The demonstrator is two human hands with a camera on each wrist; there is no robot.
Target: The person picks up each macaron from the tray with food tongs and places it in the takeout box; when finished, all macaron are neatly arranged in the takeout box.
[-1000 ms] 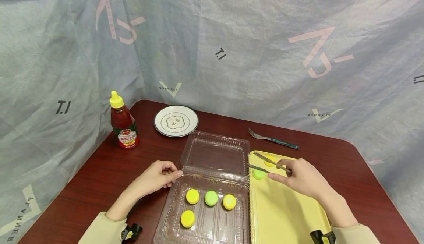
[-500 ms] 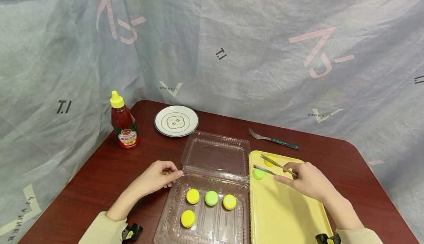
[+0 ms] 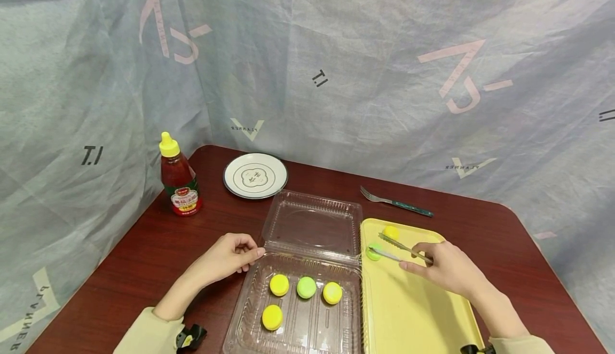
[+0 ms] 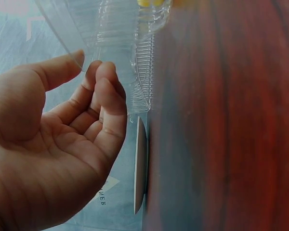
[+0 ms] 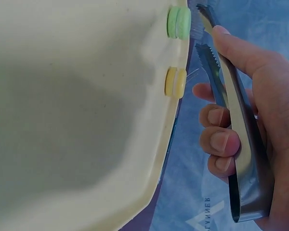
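As we follow the right hand (image 3: 449, 267) at the lower right, we see its thumb and fingers around metal tongs (image 5: 250, 168), whose serrated tips stand apart over the yellow tray (image 3: 418, 316). Near its upper left corner lie a green macaron (image 5: 179, 22) and a yellow macaron (image 5: 175, 83); we cannot tell from the head view whether the tips touch either. The left hand (image 3: 228, 258), left of centre, pinches the edge of the clear container (image 3: 293, 342) between thumb and curled fingers. Its lid (image 3: 312, 226) lies open, and in the base we count three yellow macarons (image 3: 272, 317) and a second green macaron (image 3: 306, 288).

Farther up the bench (image 3: 480, 228), we find a fork (image 3: 410, 207) right of centre and a white plate (image 3: 254, 177) left of centre, its printed characters too small for us to read. At the left stands a yellow-capped bottle (image 3: 182, 186); we make out Chinese lettering and a red logo on its label, but not the words. On the grey cloth (image 3: 336, 140) behind, we read "PLANNER", mirrored, beneath pale V shapes, beside black "I.T" marks.
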